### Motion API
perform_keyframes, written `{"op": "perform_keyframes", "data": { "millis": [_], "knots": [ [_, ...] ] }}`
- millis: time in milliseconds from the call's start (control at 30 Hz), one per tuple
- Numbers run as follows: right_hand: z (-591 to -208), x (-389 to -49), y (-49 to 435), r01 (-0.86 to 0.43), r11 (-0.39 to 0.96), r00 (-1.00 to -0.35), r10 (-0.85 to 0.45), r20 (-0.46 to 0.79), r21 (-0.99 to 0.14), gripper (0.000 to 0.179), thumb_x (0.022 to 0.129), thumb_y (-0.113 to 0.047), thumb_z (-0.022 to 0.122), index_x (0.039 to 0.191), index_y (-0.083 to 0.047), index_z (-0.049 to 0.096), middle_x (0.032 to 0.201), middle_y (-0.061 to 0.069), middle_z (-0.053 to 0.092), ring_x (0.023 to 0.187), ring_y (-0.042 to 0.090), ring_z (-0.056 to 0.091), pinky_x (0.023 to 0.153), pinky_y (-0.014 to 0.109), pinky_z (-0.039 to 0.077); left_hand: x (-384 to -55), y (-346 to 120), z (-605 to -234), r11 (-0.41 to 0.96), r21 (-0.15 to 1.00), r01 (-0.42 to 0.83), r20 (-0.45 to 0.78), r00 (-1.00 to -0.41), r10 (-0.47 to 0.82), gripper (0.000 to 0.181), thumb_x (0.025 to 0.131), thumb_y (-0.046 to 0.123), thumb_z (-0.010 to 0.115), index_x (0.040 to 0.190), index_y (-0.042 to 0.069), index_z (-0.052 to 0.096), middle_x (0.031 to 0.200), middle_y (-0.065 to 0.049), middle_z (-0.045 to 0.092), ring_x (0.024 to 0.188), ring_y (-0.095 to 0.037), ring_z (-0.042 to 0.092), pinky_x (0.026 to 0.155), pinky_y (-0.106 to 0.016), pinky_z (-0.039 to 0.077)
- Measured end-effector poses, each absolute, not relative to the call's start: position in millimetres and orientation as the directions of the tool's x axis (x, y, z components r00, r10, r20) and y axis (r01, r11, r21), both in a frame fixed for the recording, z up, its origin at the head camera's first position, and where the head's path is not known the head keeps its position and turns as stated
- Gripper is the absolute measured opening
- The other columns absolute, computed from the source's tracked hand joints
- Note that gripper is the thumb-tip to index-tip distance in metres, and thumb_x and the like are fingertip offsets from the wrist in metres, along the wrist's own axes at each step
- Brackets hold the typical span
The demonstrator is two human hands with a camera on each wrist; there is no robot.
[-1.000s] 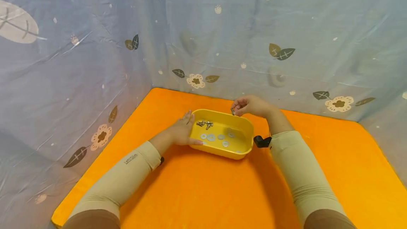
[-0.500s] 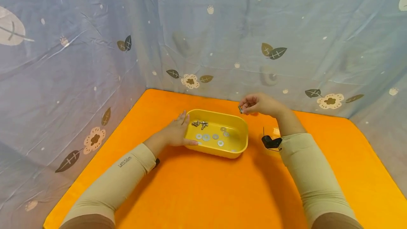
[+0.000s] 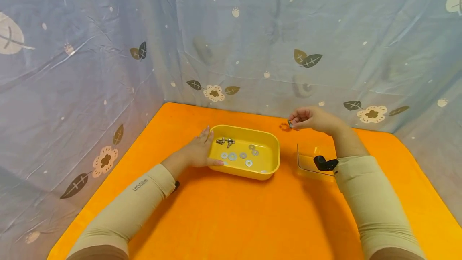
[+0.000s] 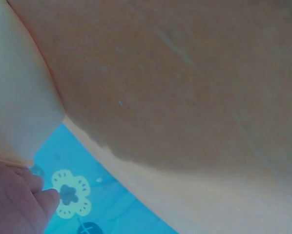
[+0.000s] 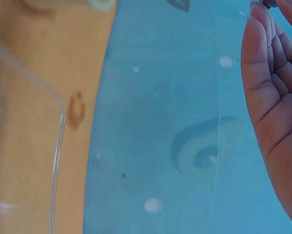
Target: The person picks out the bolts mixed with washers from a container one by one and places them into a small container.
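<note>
A yellow plastic tub (image 3: 267,175) stands on the orange table, holding several small metal bolts (image 3: 229,143) at its back left and several flat washers (image 3: 232,157) across its floor. My left hand (image 3: 195,152) grips the tub's left end, the thumb over the front rim and the fingers spread at the back. To the right of the tub and off the table, my right hand (image 3: 315,120) pinches a small bolt (image 3: 290,124) between thumb and fingertips. Only the end of that bolt shows at the top edge of the right wrist view.
A clear box (image 3: 314,171) sits right of the tub, partly hidden by the right forearm and its black wrist camera (image 3: 325,163). An orange ring-shaped mark (image 3: 284,126) shows near the table's back edge. Patterned curtains (image 3: 252,43) hang behind and at the sides.
My right hand has moved right, from above the tub's back rim to beyond its right end, carrying the bolt. The clear box has come into sight. My left hand stays on the tub.
</note>
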State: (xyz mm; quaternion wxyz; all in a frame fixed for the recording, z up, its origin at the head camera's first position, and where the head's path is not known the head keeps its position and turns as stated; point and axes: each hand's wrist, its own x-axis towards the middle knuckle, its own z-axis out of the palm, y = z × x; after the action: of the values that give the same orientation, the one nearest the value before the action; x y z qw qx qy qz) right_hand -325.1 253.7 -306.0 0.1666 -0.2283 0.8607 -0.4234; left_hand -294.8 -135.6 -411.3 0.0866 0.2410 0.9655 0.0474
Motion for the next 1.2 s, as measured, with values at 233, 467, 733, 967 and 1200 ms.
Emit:
{"op": "perform_keyframes", "data": {
  "millis": [233, 467, 733, 967, 1200],
  "knots": [
    [-309, -319, 279, -0.241, 0.536, -0.861, -0.502, -0.077, -0.809, 0.032, 0.086, -0.014, 0.064, 0.108, 0.006, 0.056, 0.088, 0.012, 0.061, 0.082, 0.022, 0.06, 0.08, 0.029, 0.05, -294, -135, -407, 0.882, 0.102, 0.461, -0.167, -0.866, 0.472, 0.127, 0.062, 0.088, 0.032, 0.144, -0.002, -0.004, 0.147, -0.02, -0.019, 0.138, -0.032, -0.008, 0.11, -0.047, 0.012],
    [-313, -310, 300, -0.234, 0.57, -0.882, -0.465, -0.074, -0.788, 0.032, 0.087, -0.018, 0.063, 0.108, 0.005, 0.056, 0.092, 0.017, 0.061, 0.083, 0.02, 0.061, 0.079, 0.026, 0.05, -293, -134, -400, 0.876, 0.039, 0.482, -0.182, -0.858, 0.48, 0.128, 0.062, 0.09, 0.026, 0.144, -0.004, 0.001, 0.147, -0.022, -0.016, 0.137, -0.035, -0.006, 0.11, -0.049, 0.008],
    [-320, -303, 315, -0.193, 0.57, -0.883, -0.455, -0.111, -0.799, 0.033, 0.086, -0.017, 0.064, 0.108, 0.007, 0.055, 0.091, 0.012, 0.061, 0.084, 0.021, 0.061, 0.079, 0.027, 0.05, -292, -132, -394, 0.873, -0.018, 0.488, -0.182, -0.86, 0.477, 0.124, 0.065, 0.089, 0.026, 0.145, -0.004, 0.007, 0.149, -0.025, -0.007, 0.137, -0.037, -0.004, 0.109, -0.052, 0.007],
    [-326, -297, 323, -0.154, 0.578, -0.877, -0.453, -0.158, -0.801, 0.034, 0.086, -0.015, 0.064, 0.108, 0.008, 0.054, 0.092, 0.01, 0.061, 0.084, 0.02, 0.06, 0.08, 0.03, 0.05, -292, -132, -396, 0.876, -0.006, 0.482, -0.203, -0.859, 0.47, 0.124, 0.066, 0.088, 0.027, 0.144, -0.004, 0.004, 0.148, -0.024, -0.011, 0.137, -0.035, -0.006, 0.11, -0.05, 0.007],
    [-332, -295, 329, -0.155, 0.564, -0.873, -0.462, -0.155, -0.811, 0.032, 0.086, -0.013, 0.063, 0.107, 0.01, 0.054, 0.091, 0.014, 0.06, 0.084, 0.024, 0.061, 0.079, 0.034, 0.051, -292, -131, -396, 0.876, 0.004, 0.483, -0.205, -0.857, 0.473, 0.121, 0.068, 0.086, 0.031, 0.144, -0.004, 0.005, 0.148, -0.024, -0.011, 0.137, -0.035, -0.006, 0.11, -0.05, 0.008]
  ]
}}
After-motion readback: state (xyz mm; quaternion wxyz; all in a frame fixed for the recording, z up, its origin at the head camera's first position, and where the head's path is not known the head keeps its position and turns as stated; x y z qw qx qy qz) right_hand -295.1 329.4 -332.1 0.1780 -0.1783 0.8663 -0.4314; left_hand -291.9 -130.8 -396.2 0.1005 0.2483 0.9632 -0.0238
